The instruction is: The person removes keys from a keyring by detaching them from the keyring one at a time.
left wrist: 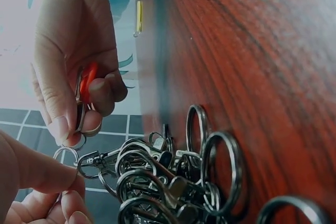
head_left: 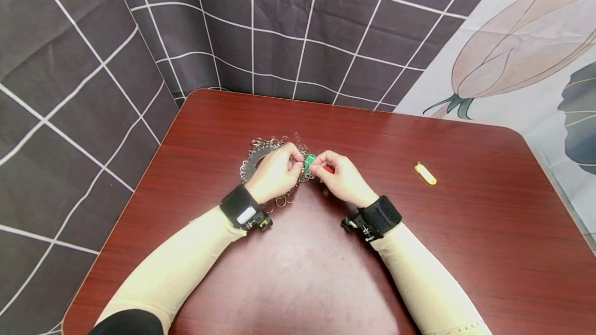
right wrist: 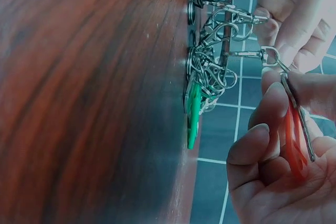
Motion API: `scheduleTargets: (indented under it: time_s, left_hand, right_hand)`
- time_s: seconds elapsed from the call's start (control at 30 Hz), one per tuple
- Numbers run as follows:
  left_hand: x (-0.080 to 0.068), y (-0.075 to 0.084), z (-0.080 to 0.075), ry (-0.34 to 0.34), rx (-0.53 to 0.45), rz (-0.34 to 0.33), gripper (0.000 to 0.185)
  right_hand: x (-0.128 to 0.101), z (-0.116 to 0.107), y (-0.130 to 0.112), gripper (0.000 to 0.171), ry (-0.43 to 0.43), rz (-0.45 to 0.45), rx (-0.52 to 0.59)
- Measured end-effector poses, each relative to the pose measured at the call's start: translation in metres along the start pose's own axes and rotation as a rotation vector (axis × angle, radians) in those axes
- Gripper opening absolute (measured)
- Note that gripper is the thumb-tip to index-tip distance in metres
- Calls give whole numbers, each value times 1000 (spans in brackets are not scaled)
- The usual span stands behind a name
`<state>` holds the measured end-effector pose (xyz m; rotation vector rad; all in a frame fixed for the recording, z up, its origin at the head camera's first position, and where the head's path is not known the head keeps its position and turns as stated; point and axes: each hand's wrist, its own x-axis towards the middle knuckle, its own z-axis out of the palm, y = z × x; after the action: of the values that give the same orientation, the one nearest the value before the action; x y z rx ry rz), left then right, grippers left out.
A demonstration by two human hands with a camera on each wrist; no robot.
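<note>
A grey ring-shaped holder (head_left: 253,160), hung with several metal clasps and split rings, lies partly under my left hand (head_left: 276,173). That hand pinches a split ring (left wrist: 65,153) joined to one of its swivel clasps (right wrist: 252,54). My right hand (head_left: 343,179) holds a red key tag (right wrist: 294,148) together with a flat metal key (right wrist: 303,127), its fingertips right at the split ring. Fingers partly hide both pieces. Between the hands, a green key tag (head_left: 309,161) hangs from the holder's edge, seen edge-on in the right wrist view.
A yellow key tag (head_left: 426,173) lies on the reddish-brown table (head_left: 288,273), to the right of the right hand. Dark checked cloth (head_left: 279,25) hangs behind the table, and a white cloth with a flower print (head_left: 526,50) is at the right.
</note>
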<state>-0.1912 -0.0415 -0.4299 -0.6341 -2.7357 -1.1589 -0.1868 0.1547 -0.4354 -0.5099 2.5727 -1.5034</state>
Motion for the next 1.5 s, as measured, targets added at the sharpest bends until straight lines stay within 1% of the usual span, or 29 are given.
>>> scheduleTargets:
  time_s: [0.23, 0.33, 0.53, 0.67, 0.77, 0.83, 0.9, 1.0, 1.13, 1.33, 1.4, 1.5]
  left_hand:
    - [0, -2, 2, -17, 21, 44, 8]
    - [1, -2, 2, -32, 21, 51, 7]
    - [1, -2, 3, -72, 9, 28, 7]
    - [2, -2, 3, -94, 0, 13, 4]
    - [2, -1, 4, -100, 0, -1, 4]
    - [2, -1, 4, -96, 2, -6, 4]
    - [1, -1, 4, -83, 4, -9, 4]
    - [1, -1, 4, -51, 5, -11, 5]
    - [1, -1, 5, -15, 2, -8, 6]
    - [1, 1, 3, 2, -3, -13, 6]
    - [1, 1, 3, 5, -3, -11, 6]
    - [0, 2, 2, 3, 1, -5, 6]
  right_hand:
    - [1, 0, 1, 12, 42, -48, -24]
    - [2, 0, 1, 11, 58, -57, -29]
    - [4, 0, 0, 8, 103, -65, -23]
    - [-2, -3, -19, 9, 116, -69, -13]
    - [-2, -3, -19, 10, 115, -68, -10]
    - [1, -2, -9, 11, 115, -63, 12]
    - [5, 0, 1, 14, 114, -53, 43]
    - [5, -1, 3, 16, 101, -33, 78]
    - [3, 0, 2, 15, 53, -1, 82]
    - [0, 0, 1, 11, -30, 28, 84]
    - [0, 0, 1, 11, -41, 23, 87]
    - [1, 0, 1, 11, -33, 6, 75]
